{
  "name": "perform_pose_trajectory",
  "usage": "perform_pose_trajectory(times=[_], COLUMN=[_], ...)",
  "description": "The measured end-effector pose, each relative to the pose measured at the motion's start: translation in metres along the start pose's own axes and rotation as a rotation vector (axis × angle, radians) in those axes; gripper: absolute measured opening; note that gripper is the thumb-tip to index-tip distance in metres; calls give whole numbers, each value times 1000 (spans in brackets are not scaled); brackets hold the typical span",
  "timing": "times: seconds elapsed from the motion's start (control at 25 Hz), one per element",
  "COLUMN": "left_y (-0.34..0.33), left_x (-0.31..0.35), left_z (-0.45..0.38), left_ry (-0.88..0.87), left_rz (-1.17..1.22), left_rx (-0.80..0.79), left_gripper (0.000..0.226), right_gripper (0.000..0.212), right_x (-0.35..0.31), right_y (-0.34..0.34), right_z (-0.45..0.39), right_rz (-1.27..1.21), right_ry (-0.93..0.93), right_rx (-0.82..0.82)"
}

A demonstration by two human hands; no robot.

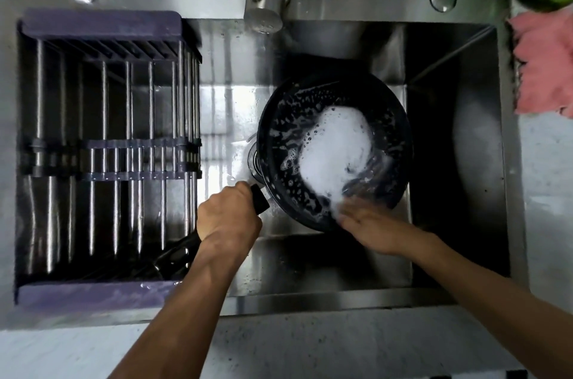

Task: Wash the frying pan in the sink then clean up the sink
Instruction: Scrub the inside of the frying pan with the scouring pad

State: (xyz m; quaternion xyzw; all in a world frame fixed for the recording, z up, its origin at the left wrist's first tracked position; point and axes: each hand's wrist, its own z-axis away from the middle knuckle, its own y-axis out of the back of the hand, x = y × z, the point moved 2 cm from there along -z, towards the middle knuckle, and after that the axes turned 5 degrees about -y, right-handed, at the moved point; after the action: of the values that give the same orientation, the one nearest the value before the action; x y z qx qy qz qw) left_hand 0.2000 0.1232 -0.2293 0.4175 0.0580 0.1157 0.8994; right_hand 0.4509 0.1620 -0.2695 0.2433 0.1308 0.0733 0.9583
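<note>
Pale speckled countertop [310, 347] under bright light, pink cloth [542, 65] at right

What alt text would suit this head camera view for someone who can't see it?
Seen from above, a person's left hand grips the handle of a black frying pan in a steel sink while the right hand, blurred, rubs white foam inside it. A dish rack spans the sink's left side; a pink cloth lies on the right.

The frying pan [335, 149] sits in the sink [449, 254] — right of the drying rack [108, 149], below the faucet [263, 3]. The left hand [228, 214] wraps its handle; the right hand [372, 223] lies at its near rim — a cloth [542, 65] on the counter, far right.
</note>
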Motion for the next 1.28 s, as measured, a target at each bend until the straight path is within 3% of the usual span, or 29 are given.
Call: perform_pose_trajectory(times=[0.08,0.24,0.28,0.36,0.44,0.48,0.56,0.64,0.72,0.8,0.84,0.96,1.08,1.2,1.28], left_y=[-1,0,-1,-2,-1,-1,-1,-2,-3,-3,-2,0,1,5,8], left_x=[0,0,0,-1,-2,-3,-2,0,0,-1,-2,0,-2,1,0], left_z=[0,-1,-2,-1,-1,-1,-1,1,-1,-2,-2,0,-1,2,8], left_ry=[5,-8,-4,2,-2,-4,-9,-12,-11,-7,-1,-3,31,38,35], left_rz=[0,1,3,11,13,11,9,3,15,-3,-8,-12,17,43,80], left_rx=[-5,-16,-16,-26,-19,-18,-28,-36,-29,-38,-43,-46,-55,-54,-57], left_gripper=[34,34,35,35,36,36,35,36,37,37,37,37,35,35,35], right_gripper=[53,55,58,61,60,59,57,61,65,67,68,65,67,55,48], right_x=[-18,-66,-66,-42,-22,-31,-82,-113,-79,-16,8,29,38,30,18], right_y=[-1,25,39,60,44,26,2,31,73,83,78,65,69,31,18], right_z=[-4,-65,-84,-96,-77,-62,-53,-84,-123,-126,-122,-109,-94,-32,3], right_rz=[-222,-381,-324,-191,-150,-139,-338,-527,-263,139,234,360,480,696,575], right_ry=[120,321,283,14,-99,-57,236,390,235,-41,-121,-54,-111,-57,65], right_rx=[-184,-17,78,222,206,154,70,186,493,629,606,522,603,398,319])
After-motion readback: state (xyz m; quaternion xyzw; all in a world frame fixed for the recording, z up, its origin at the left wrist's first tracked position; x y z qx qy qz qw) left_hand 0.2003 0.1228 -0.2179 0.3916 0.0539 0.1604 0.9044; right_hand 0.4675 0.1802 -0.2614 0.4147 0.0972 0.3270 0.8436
